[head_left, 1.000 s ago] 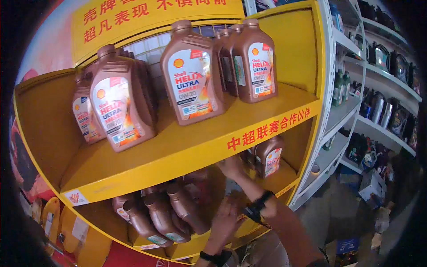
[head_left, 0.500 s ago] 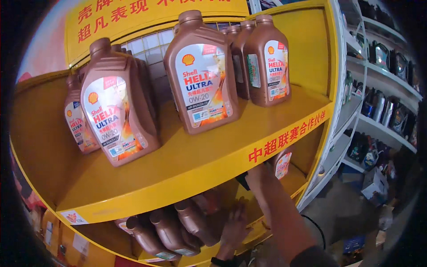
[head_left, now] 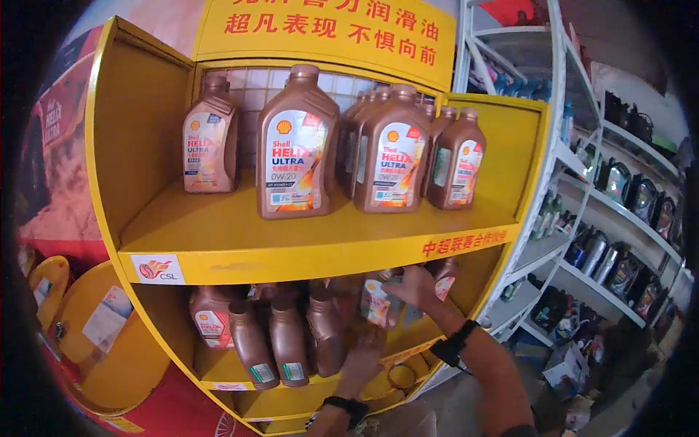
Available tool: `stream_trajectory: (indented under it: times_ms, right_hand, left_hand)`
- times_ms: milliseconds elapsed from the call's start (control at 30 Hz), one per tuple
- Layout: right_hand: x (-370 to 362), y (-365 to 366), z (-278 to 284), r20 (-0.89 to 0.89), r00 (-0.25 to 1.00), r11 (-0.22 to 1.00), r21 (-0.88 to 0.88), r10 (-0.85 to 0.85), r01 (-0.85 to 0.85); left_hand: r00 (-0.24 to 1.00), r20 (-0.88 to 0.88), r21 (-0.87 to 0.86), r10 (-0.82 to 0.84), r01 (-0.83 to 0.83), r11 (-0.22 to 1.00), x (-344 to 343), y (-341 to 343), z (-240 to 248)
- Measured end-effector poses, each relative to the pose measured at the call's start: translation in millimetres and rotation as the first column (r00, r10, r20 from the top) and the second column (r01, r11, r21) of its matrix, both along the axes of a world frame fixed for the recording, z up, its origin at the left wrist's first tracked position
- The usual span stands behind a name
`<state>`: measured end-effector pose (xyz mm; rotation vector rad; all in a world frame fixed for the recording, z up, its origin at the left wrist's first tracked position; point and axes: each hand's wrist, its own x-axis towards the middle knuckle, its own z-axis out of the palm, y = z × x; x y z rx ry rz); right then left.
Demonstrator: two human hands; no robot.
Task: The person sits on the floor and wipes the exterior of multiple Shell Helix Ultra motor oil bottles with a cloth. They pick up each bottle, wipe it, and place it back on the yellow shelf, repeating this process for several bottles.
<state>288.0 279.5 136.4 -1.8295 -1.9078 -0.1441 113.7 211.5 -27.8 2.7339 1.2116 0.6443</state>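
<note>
My right hand (head_left: 416, 289) is under the upper shelf, fingers bent, with a blurred greyish thing at the fingers that I cannot make out. Beside it a bottle with a pale label (head_left: 376, 300) stands on the lower shelf, partly covered by the hand. Closer to me, my left hand (head_left: 364, 358) reaches in at the lower shelf's front; motion smears its fingers. Just left of it a brown motor oil bottle (head_left: 325, 335) leans forward. Two similar brown bottles, one (head_left: 290, 346) and another (head_left: 251, 346), stand further left, in front of a labelled bottle (head_left: 212, 317).
Several brown oil bottles (head_left: 296, 167) stand on the upper yellow shelf (head_left: 240, 251), whose front edge overhangs my hands. White metal racks (head_left: 542, 255) with bottles rise at the right. At the lower left stands a red and yellow drum (head_left: 138, 364).
My view has shifted back and left, showing more of the stand. My right hand now shows beside a labelled bottle under the upper shelf. My left hand stays by the lower shelf.
</note>
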Motion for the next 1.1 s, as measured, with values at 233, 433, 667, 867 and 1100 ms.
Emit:
stream_trajectory:
  times_ms: [233, 433, 667, 867, 1100]
  right_hand:
    - [27.3, -156.7, 47.5, -0.055, 0.993, 0.992, 0.068, -0.102, 0.105]
    - [30.7, -235.3, 46.9, -0.326, 0.926, 0.977, -0.033, 0.191, -0.213]
    - [-6.0, -261.0, 15.9, -0.459, 0.817, 0.852, -0.21, 0.348, -0.48]
    - [-49.7, -275.3, -24.9, -0.87, 0.421, 0.961, 0.184, 0.257, -0.206]
    - [-66.6, -314.4, -36.6, -0.231, 0.81, 0.83, 0.312, 0.538, -0.462]
  left_hand:
    - [0.993, -0.109, -0.021, 0.044, -0.047, 0.999, -4.4, -10.2, 4.5]
    - [0.679, 0.734, -0.425, 0.0, 0.459, 0.78, -26.9, -66.6, 8.5]
    - [0.413, 0.842, -0.488, 0.347, 0.858, 0.162, -75.9, -192.3, 2.1]
    - [0.411, 0.824, -0.501, 0.389, 0.85, 0.164, -88.9, -234.0, -1.2]
    - [0.412, 0.836, -0.505, 0.362, 0.836, 0.214, -94.9, -247.0, -2.6]
